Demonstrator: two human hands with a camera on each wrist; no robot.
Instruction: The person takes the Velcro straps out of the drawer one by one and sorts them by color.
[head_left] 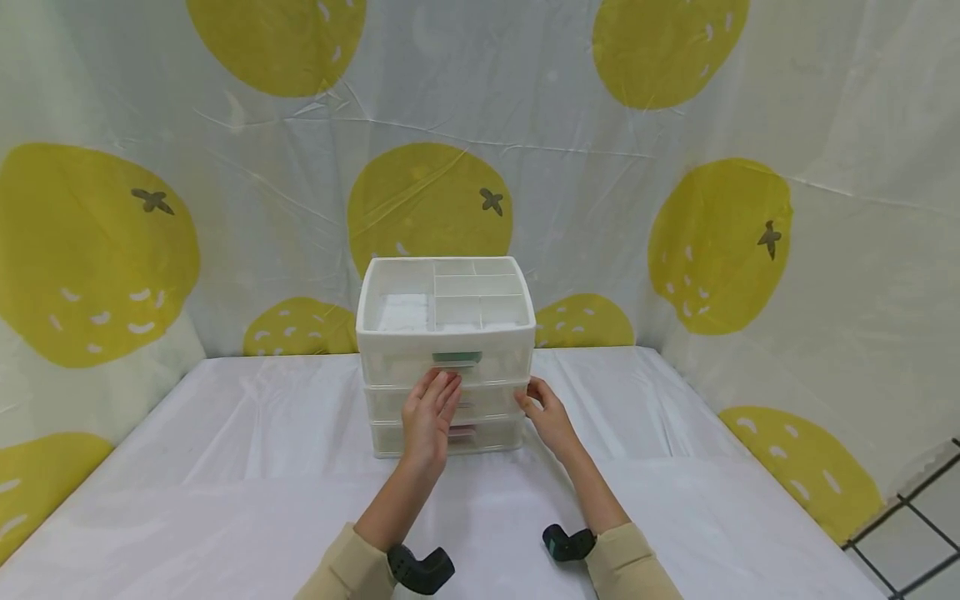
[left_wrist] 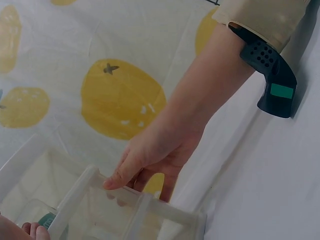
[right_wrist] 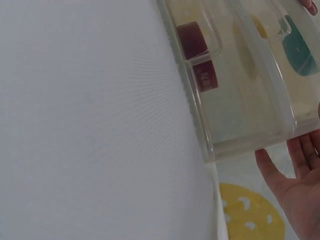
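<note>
A white plastic drawer unit [head_left: 446, 343] with three translucent drawers stands on the cloth-covered table. My left hand [head_left: 432, 417] is at its front, fingers pointing upward and fairly straight, tips at the top drawer's handle [head_left: 456, 357] with the green label. In the left wrist view only its fingertips [left_wrist: 36, 231] show, close by that label. My right hand [head_left: 550, 416] grips the unit's right front edge, thumb at the front and fingers along the side. The left wrist view shows this right hand [left_wrist: 157, 155] too, some fingertips seen through the plastic.
The unit's top is an open tray [head_left: 480, 286] split into compartments. A dark red label [right_wrist: 192, 40] marks the bottom drawer. White cloth [head_left: 247, 508] covers the table, and a lemon-patterned curtain [head_left: 562, 183] hangs behind. Black wire grid [head_left: 911, 508] stands at the right.
</note>
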